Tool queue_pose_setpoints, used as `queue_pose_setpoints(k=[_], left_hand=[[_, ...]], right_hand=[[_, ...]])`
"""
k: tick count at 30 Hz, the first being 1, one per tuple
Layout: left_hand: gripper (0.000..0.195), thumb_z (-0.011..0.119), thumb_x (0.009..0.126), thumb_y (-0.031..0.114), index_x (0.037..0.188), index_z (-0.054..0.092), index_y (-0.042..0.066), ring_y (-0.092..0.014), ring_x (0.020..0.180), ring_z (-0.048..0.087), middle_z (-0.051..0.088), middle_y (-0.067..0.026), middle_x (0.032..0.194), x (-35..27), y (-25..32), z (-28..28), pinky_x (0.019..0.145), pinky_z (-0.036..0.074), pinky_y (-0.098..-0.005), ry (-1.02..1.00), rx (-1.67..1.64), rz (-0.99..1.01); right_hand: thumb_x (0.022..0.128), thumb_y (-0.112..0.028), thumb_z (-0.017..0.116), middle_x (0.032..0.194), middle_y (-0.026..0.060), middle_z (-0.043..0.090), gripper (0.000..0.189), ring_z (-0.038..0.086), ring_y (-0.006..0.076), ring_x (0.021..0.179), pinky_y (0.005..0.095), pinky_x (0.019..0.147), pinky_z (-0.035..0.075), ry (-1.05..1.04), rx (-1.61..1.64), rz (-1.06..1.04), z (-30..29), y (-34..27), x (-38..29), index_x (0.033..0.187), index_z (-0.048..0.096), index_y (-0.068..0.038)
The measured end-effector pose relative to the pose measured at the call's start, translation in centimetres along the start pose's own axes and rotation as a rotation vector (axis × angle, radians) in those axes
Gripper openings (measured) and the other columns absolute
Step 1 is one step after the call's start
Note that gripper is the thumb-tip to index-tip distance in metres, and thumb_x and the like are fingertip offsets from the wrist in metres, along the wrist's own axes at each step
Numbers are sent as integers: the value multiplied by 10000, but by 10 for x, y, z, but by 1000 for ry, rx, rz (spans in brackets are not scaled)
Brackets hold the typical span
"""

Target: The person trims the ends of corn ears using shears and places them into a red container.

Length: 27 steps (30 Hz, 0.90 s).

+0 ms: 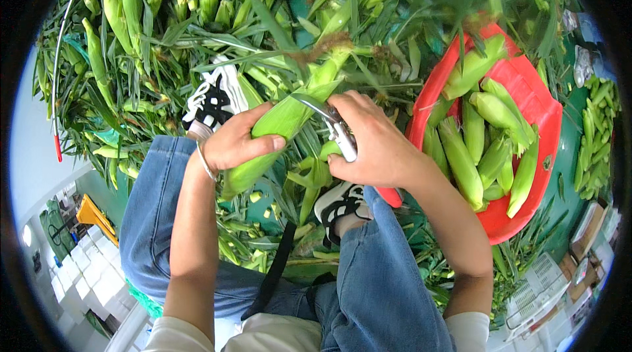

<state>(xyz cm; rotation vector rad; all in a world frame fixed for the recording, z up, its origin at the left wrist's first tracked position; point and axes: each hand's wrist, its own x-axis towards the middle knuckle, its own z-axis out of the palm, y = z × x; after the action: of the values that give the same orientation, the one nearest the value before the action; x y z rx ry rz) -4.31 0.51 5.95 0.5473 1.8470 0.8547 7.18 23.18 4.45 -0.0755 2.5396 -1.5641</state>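
Observation:
My left hand (242, 140) grips a green ear of corn in its husk (286, 117) near its lower end, the ear slanting up to the right with brown silk at its tip. Pruning shears (340, 137) with white and red handles are in my right hand (373, 137); their curved metal blade lies against the husk near the upper part of the ear. The shears' jaws are partly hidden by the ear and my fingers. To the right, a red plastic basin (548, 154) holds several husked-in ears (459, 162).
A large heap of corn ears and leaves (133, 21) spreads ahead and to the left. Cut husk pieces (256, 253) litter the green floor around my shoes (340, 206). More ears (595, 139) lie at the far right, near a white plastic crate (535, 285). A yellow object (96, 216) stands at the left.

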Motion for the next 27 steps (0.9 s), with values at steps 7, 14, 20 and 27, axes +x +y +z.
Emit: queue_pose_setpoints(k=[7, 14, 20, 27], left_hand=[[522, 574, 828, 340, 1222, 478, 12, -163, 955, 541, 561, -97, 1087, 2, -23, -1, 827, 434, -287, -24, -259, -39], [507, 536, 901, 418, 1243, 399, 69, -107, 955, 483, 518, -29, 1055, 16, -16, 67, 831, 422, -260, 207, -623, 70], [595, 484, 834, 482, 1247, 442, 56, -296, 887, 601, 601, -147, 939, 12, -21, 70, 832, 469, -426, -33, -1355, -71], [555, 418, 816, 468, 1109, 535, 12, -230, 824, 557, 606, -135, 941, 37, -22, 61, 714, 466, -334, 147, -1636, 90]], right_hand=[[700, -124, 606, 648, 124, 546, 260, 580, 296, 542, 393, 551, 488, 238, 312, 324, 20, 8, -17, 893, 463, -25], [675, -140, 620, 882, 227, 581, 403, 597, 342, 796, 430, 736, 485, 184, 21, 339, 63, -4, -16, 1003, 469, 38], [750, -125, 618, 717, 37, 577, 248, 559, 124, 644, 264, 588, 445, 514, 745, 424, 12, 45, 2, 934, 509, 1], [727, -254, 752, 958, 101, 589, 529, 583, 159, 857, 282, 782, 475, 201, 978, 452, 51, -4, -26, 1074, 469, 27]])
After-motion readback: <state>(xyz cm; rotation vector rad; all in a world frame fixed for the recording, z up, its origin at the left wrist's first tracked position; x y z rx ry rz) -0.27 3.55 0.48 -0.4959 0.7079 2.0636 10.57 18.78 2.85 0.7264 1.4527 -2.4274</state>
